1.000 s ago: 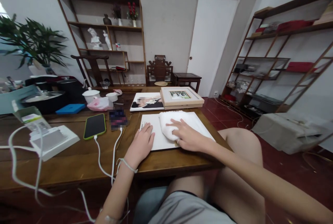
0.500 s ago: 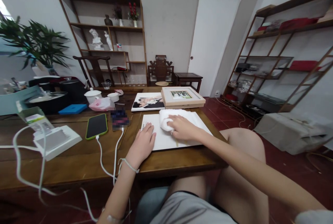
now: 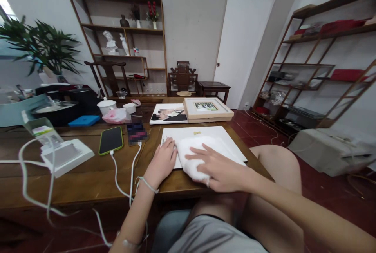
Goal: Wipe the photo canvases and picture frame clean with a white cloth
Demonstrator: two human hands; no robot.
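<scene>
The right hand (image 3: 220, 169), fingers spread, lies over a white cloth (image 3: 188, 146) on the white panel (image 3: 216, 132), whose left edge the left hand (image 3: 162, 161) (fingers nearly straight, gripping nothing) covers.

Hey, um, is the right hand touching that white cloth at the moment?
Touching. The head view shows the right hand spread on top of the white cloth, with no gap between them.

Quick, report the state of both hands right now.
Left hand: open, resting on the left side of the white board.
Right hand: open, spread over the white cloth.
</scene>
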